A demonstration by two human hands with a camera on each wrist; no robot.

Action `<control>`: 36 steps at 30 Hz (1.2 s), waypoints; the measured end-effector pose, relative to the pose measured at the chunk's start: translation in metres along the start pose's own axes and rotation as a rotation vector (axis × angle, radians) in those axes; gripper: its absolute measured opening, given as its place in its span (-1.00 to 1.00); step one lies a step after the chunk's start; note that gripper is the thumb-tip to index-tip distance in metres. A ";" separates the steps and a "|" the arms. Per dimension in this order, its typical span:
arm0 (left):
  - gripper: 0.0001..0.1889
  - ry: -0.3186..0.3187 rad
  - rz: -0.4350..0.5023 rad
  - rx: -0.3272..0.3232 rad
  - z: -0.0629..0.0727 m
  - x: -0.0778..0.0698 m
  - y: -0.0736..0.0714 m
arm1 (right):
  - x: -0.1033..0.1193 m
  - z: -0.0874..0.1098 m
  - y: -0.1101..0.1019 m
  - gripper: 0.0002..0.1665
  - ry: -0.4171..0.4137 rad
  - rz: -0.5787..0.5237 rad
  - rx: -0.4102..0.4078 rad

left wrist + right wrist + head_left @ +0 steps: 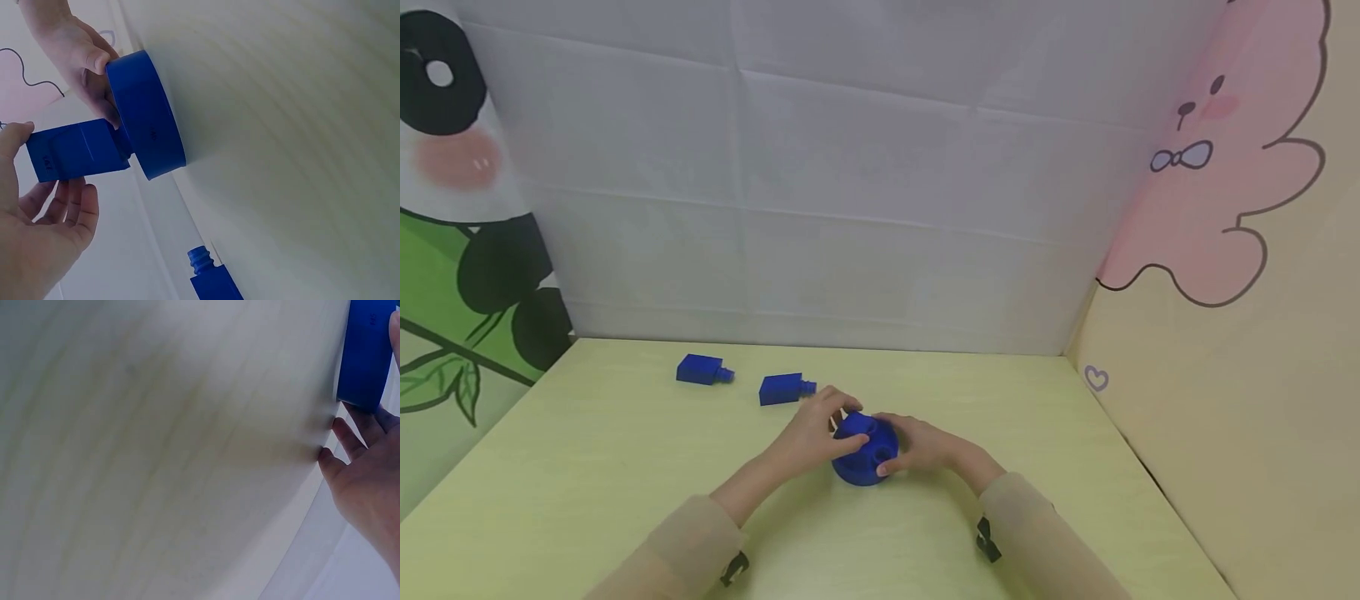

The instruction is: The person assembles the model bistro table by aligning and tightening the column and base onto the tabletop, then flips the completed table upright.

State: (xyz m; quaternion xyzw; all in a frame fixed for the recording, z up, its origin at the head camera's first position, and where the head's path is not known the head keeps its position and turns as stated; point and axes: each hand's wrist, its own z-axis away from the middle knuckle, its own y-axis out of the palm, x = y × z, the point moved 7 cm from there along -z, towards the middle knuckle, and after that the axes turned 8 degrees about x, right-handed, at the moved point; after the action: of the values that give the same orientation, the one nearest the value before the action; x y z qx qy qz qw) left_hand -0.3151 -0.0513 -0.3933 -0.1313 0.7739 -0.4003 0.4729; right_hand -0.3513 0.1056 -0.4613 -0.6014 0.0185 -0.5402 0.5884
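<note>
My left hand (812, 435) pinches a blue rectangular block (78, 150) by its upper end, thumb on one side and fingers on the other. The block stands upright, its narrow neck end down at the top of a round blue base (149, 115). My right hand (925, 443) grips that base from the right side, thumb at the near rim and fingers round the back. An open round hole shows on the base's top in the head view. In the right wrist view, the right fingertips (324, 453) reach down to the tabletop beside the base.
Two more blue blocks with ridged, screw-like necks lie on the yellow table (625, 500): one block (700, 369) at the back left, another block (781, 389) closer to my left hand. A white sheet (850, 167) hangs behind the table, and a cream wall (1247, 433) borders the right.
</note>
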 end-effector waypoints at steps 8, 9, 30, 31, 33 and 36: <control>-0.60 0.152 0.006 0.106 0.007 0.002 -0.004 | 0.002 0.001 -0.001 0.03 -0.018 -0.010 -0.009; -0.61 0.177 0.008 0.116 0.008 0.002 -0.005 | 0.002 0.001 -0.001 0.03 -0.019 -0.008 -0.009; -0.44 0.053 -0.011 0.060 0.015 0.009 -0.014 | -0.001 0.002 0.000 0.05 0.020 0.015 -0.019; -0.38 0.003 -0.017 0.035 0.015 0.010 -0.014 | -0.001 0.002 0.000 0.06 0.023 0.020 -0.020; -0.30 -0.076 -0.030 -0.010 0.016 0.010 -0.015 | -0.002 0.002 0.000 0.07 0.030 0.020 -0.021; -0.31 -0.120 -0.030 -0.038 0.016 0.008 -0.017 | -0.002 0.002 0.000 0.07 0.033 0.023 -0.026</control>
State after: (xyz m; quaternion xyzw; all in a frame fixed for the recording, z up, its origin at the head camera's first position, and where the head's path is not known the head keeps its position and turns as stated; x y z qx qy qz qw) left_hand -0.3084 -0.0748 -0.3891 -0.1759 0.7494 -0.3840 0.5098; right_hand -0.3509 0.1081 -0.4618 -0.5997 0.0422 -0.5428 0.5865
